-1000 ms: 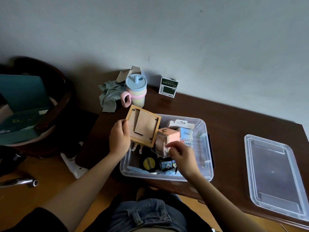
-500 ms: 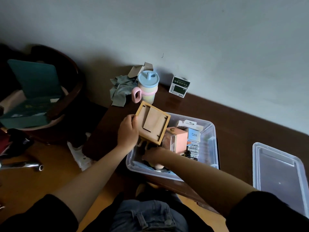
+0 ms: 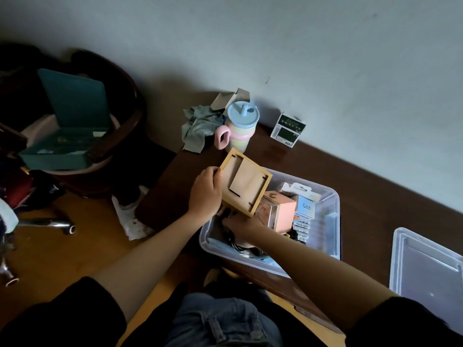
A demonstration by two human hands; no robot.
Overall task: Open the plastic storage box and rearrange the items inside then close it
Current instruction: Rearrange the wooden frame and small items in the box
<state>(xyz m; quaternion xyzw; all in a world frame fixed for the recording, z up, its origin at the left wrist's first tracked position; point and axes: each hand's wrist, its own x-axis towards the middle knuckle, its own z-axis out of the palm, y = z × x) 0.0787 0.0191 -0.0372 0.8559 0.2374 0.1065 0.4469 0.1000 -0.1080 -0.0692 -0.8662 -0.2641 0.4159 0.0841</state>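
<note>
The clear plastic storage box (image 3: 330,221) sits open on the dark counter (image 3: 375,196). The left hand (image 3: 205,194) grips the square wooden frame (image 3: 244,182), lifted clear for access. The right hand (image 3: 241,225) reaches inside; its grip cannot be determined.

One storage box (image 3: 334,216), one lid (image 3: 426,274), one cup (image 3: 241,126), two hands.

the left hand (image 3: 206,192) grips a wooden frame (image 3: 244,182) by its left edge, tilted above the open storage box (image 3: 328,221) at the table's (image 3: 375,186) front edge. the right hand (image 3: 244,226) reaches into the box under the frame, fingers hidden. a pink box (image 3: 284,211) and a q88 box (image 3: 306,207) sit inside. the lid (image 3: 426,266) lies near the table's right edge; a pastel cup (image 3: 240,126) stands at the back corner.
</note>
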